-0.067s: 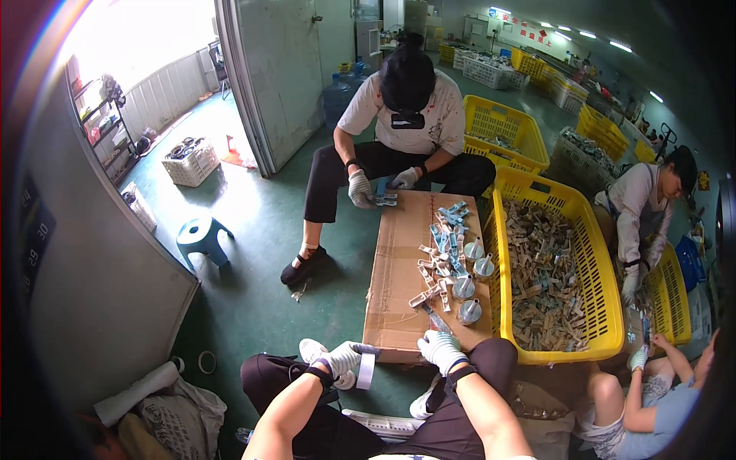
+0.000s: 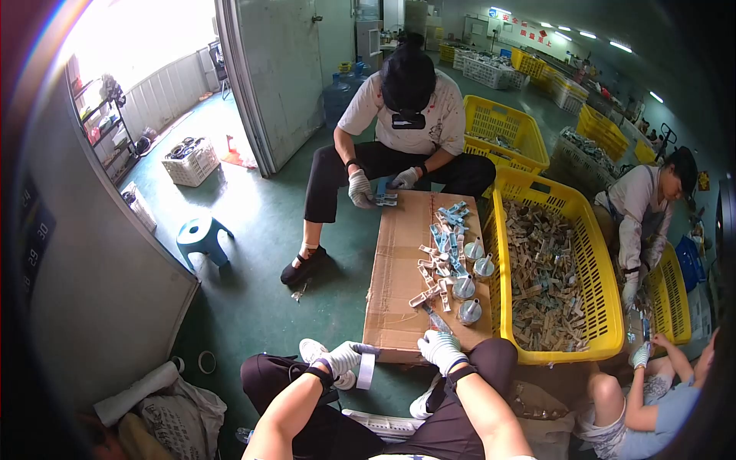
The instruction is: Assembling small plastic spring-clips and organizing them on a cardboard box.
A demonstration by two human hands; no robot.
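My left hand (image 2: 343, 358) wears a white glove and holds a pale strip of tape (image 2: 366, 370) that hangs below it, just off the near edge of the flat cardboard box (image 2: 395, 284). My right hand (image 2: 441, 349), also gloved, rests at the box's near edge with a thin blue-grey piece (image 2: 435, 320) sticking out of its fingers. On the box lie a heap of small white and blue packets (image 2: 443, 253) and several tape rolls (image 2: 469, 310).
A person sits opposite at the far end of the box, gloved hands on a blue packet (image 2: 386, 195). A yellow crate (image 2: 548, 280) full of packets stands to the right, with other people beside it. A blue stool (image 2: 201, 234) stands on the green floor at left.
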